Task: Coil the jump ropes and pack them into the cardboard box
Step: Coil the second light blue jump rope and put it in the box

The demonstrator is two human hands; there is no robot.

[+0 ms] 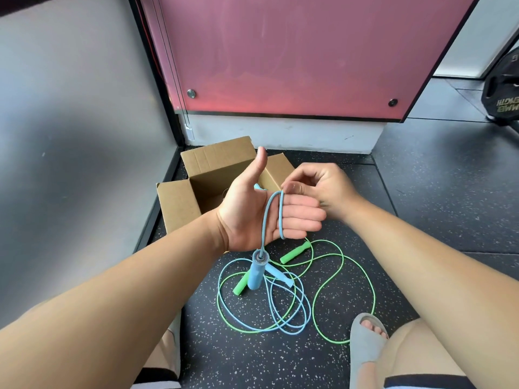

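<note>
My left hand (261, 211) is held palm up with fingers straight and thumb raised. A loop of the blue jump rope (271, 217) is wound around its fingers. One blue handle (257, 272) dangles below the palm. My right hand (323, 189) pinches the blue cord just behind the left fingers. The rest of the blue cord (283, 313) lies tangled on the floor with the green jump rope (341, 276) and its two green handles (295, 252). An open cardboard box (179, 203) stands behind my hands; something light blue shows inside it.
Speckled black rubber floor (252, 355) all around. A pink panel (295, 51) and grey wall (70, 122) close off the back and left. A black weight plate (502, 94) leans at the far right. My sandalled foot (365, 341) rests beside the green cord.
</note>
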